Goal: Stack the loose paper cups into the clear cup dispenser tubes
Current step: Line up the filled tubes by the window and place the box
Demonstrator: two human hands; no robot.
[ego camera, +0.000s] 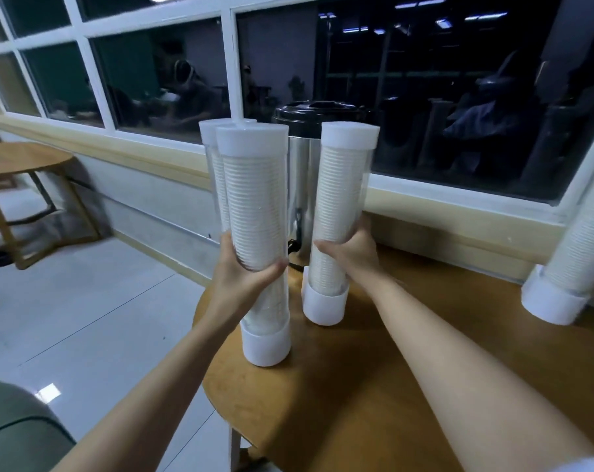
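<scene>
Left hand (244,277) fingers curled round near cup-filled tube (254,199), right hand (351,248) fingers wrapped round farther tube (343,185)

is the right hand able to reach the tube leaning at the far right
Probably yes, once it lets go: the right hand grips the middle tube, and nothing stands on the table between it and the leaning tube.

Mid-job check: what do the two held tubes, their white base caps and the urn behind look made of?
The left tube and right tube: clear glossy plastic, seemingly; cups show through. The base caps: opaque matte white plastic, probably. The urn: shiny reflective metal, likely stainless steel.
</scene>
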